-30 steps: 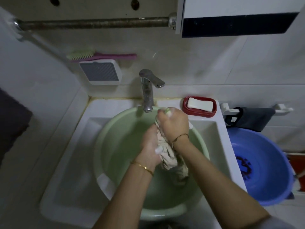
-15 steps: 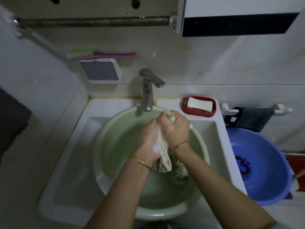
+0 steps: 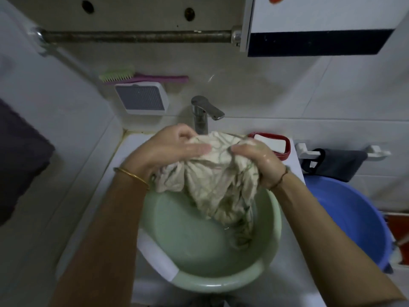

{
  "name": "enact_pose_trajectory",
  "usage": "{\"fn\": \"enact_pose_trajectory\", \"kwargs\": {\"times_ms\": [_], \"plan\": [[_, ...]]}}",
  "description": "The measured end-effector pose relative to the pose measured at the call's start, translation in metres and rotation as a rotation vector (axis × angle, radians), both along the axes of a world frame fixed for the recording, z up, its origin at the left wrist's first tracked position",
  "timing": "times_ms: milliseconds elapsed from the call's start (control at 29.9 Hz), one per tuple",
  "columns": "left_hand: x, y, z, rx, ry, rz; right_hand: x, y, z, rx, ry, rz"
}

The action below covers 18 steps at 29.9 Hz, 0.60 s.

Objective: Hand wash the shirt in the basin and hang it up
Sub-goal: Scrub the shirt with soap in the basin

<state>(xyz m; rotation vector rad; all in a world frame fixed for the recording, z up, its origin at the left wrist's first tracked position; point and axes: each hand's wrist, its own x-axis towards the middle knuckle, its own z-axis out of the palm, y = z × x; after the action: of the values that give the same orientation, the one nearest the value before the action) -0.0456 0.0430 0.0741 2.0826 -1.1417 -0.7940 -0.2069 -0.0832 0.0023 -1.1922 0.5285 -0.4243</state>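
From the head camera, the shirt (image 3: 218, 180) is a pale, crumpled bundle lifted above the green basin (image 3: 221, 287). Its upper part is bunched between the two hands just below the tap (image 3: 200, 117), and its lower tail trails down to the water on the basin's right side. The left hand (image 3: 169, 149) has its grip closed on the left edge of the bundle, with a fold caught between thumb and fingers. The right hand (image 3: 260, 161), wet and shiny, has its grip clamped round a thick gather on the right. The cloth looks thin and fully limp, sagging in deep creases with no stiffness of its own, so it will probably go wherever the hands carry it. Soaked, it is likely much heavier than when dry and will drip freely. Soap may make it slick, so a pinch on a single layer could slide. Bunched handfuls like these seem the safest hold for rubbing and wringing. For hanging, the shoulders or collar would be the better places to hold, but in this tangle neither can be picked out. A red soap dish (image 3: 285, 150) sits on the sink's surface just behind the right hand.
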Motion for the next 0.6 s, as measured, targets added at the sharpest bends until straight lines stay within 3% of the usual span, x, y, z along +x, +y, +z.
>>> {"fn": "enact_pose_trajectory", "kwargs": {"times_ms": [67,134,234,334,401,535,568,601], "plan": [[0.008,0.006,0.003,0.251,-0.206,-0.203,-0.001,-0.007,0.007,0.077,-0.079,-0.129],[0.010,0.006,0.004,0.312,-0.345,-0.256,-0.001,-0.013,0.012,0.093,-0.143,-0.172],[0.006,-0.004,0.008,0.057,-0.299,-0.106,0.003,-0.007,0.019,0.077,-0.150,-0.036],[-0.013,-0.029,0.007,-0.253,-0.155,-0.026,0.014,0.015,0.022,0.001,0.007,0.188],[-0.025,-0.041,0.001,-0.365,0.037,0.069,0.019,0.021,0.026,0.029,0.023,0.126],[-0.015,-0.029,-0.022,-0.557,0.891,0.301,0.005,0.011,0.039,0.296,-0.136,0.011],[-0.011,-0.023,-0.035,-0.508,0.947,0.288,0.000,0.005,0.036,0.340,-0.165,-0.002],[-0.010,-0.016,-0.052,-0.385,0.877,0.231,-0.003,0.004,0.037,0.366,-0.162,-0.057]]}}
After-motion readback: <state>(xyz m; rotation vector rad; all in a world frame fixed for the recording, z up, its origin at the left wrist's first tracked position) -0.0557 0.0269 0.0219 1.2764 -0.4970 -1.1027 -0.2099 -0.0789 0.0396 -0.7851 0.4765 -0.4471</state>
